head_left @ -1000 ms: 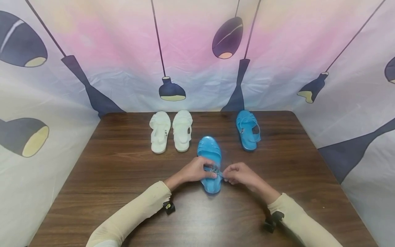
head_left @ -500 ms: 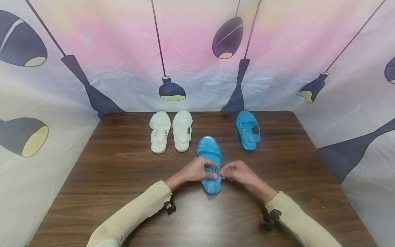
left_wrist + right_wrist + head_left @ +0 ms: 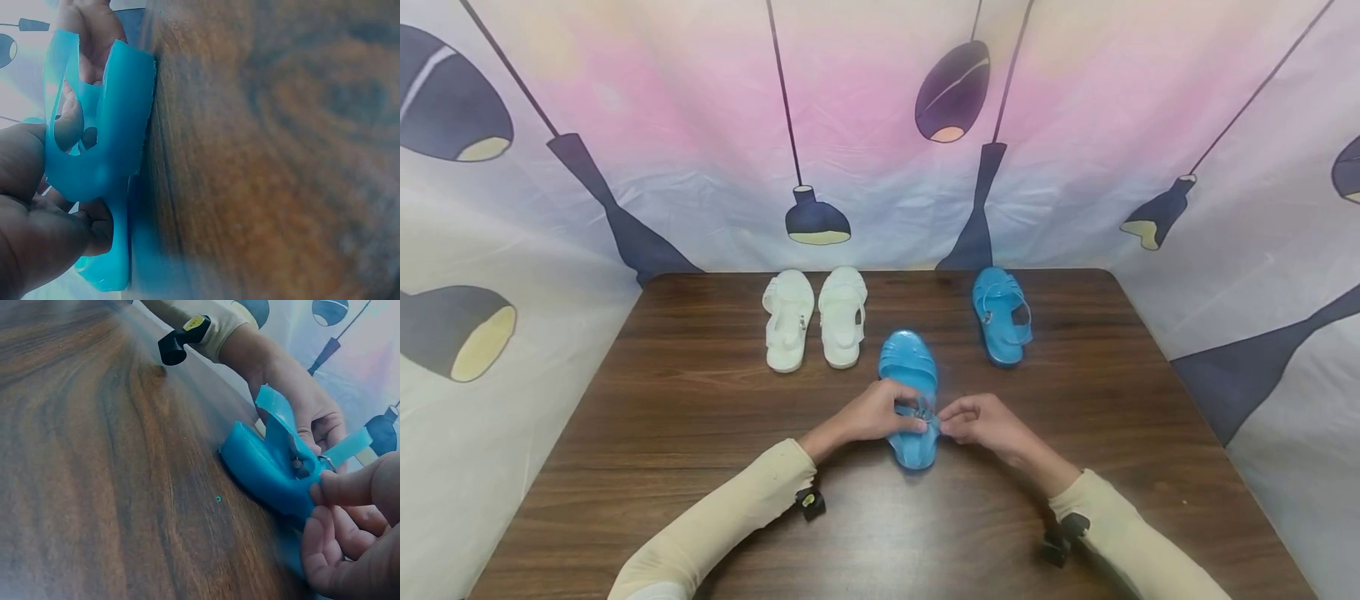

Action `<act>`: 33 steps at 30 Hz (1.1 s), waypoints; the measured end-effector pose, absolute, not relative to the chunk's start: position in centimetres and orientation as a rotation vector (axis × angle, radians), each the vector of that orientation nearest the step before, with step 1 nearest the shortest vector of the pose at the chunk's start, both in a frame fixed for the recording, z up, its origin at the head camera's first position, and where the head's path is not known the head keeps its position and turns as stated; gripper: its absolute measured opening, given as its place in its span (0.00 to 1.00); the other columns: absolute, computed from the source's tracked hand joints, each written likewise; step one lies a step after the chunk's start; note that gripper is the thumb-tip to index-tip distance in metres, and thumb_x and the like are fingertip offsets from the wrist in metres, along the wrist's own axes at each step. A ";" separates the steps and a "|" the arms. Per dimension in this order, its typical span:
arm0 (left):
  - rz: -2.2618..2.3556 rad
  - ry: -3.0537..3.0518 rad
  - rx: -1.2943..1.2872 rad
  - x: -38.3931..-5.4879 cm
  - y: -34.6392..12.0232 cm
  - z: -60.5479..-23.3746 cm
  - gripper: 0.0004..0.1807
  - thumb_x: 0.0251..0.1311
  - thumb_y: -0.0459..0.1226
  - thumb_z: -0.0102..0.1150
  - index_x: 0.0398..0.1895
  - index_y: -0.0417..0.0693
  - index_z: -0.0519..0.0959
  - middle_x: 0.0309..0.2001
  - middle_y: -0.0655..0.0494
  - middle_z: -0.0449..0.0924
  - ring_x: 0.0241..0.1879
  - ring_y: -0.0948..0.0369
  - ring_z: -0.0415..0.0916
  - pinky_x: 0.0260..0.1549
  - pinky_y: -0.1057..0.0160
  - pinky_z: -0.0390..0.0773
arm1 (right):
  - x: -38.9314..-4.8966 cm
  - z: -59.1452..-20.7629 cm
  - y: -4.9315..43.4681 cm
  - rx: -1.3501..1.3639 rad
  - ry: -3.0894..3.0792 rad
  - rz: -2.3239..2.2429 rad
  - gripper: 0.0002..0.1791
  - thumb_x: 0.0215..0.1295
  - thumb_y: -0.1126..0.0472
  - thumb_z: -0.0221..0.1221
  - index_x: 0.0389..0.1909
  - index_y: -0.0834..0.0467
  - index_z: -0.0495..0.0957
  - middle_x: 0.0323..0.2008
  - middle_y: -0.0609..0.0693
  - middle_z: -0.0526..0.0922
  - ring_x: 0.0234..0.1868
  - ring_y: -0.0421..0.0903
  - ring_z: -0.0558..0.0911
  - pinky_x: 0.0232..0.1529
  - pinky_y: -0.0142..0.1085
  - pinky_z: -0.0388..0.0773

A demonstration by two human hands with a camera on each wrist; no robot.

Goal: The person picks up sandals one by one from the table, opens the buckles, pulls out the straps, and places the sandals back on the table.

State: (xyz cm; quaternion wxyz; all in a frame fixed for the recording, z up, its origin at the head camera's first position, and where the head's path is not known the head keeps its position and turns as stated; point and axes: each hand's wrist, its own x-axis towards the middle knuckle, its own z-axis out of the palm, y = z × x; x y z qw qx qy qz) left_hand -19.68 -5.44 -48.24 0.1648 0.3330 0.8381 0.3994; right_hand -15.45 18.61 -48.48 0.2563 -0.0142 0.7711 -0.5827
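A blue jelly sandal (image 3: 907, 360) lies on the table, toe pointing away from me. My left hand (image 3: 871, 411) grips it from the left, thumb over the ankle strap near the metal buckle (image 3: 923, 414). At the sandal's right edge, my right hand (image 3: 985, 423) pinches the strap between thumb and fingers. In the right wrist view, a free strap end (image 3: 350, 447) sticks out past the buckle (image 3: 327, 462). The left wrist view shows the raised heel part (image 3: 128, 112) from behind; fingers of both hands show around it. The exact pinch point is partly hidden by my fingertips.
Two white sandals (image 3: 842, 321) stand side by side at the back of the brown wooden table (image 3: 700, 433). A second blue sandal (image 3: 1003, 321) lies at the back right. A cloth printed with lamps (image 3: 880, 125) hangs behind the table.
My right hand moves slightly in toward the buckle, then back a little to the right, staying at the strap. The left hand and the sandals keep their places.
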 end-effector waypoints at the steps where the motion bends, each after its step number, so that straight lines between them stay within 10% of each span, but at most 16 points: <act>1: 1.140 2.390 0.949 -19.7 -5.5 -48.2 0.10 0.60 0.40 0.74 0.43 0.50 0.87 0.35 0.64 0.87 0.35 0.69 0.79 0.39 0.67 0.81 | -15.4 -48.4 18.5 -0.036 2.102 -1.581 0.17 0.67 0.59 0.67 0.51 0.66 0.82 0.43 0.55 0.88 0.45 0.50 0.86 0.48 0.44 0.84; 33: 1.163 2.395 0.941 -19.8 -5.5 -48.4 0.06 0.58 0.39 0.75 0.34 0.50 0.86 0.28 0.66 0.82 0.29 0.69 0.74 0.32 0.67 0.79 | -14.8 -48.4 17.8 -0.131 2.383 -1.472 0.09 0.62 0.54 0.71 0.38 0.56 0.89 0.37 0.48 0.89 0.40 0.46 0.86 0.44 0.41 0.84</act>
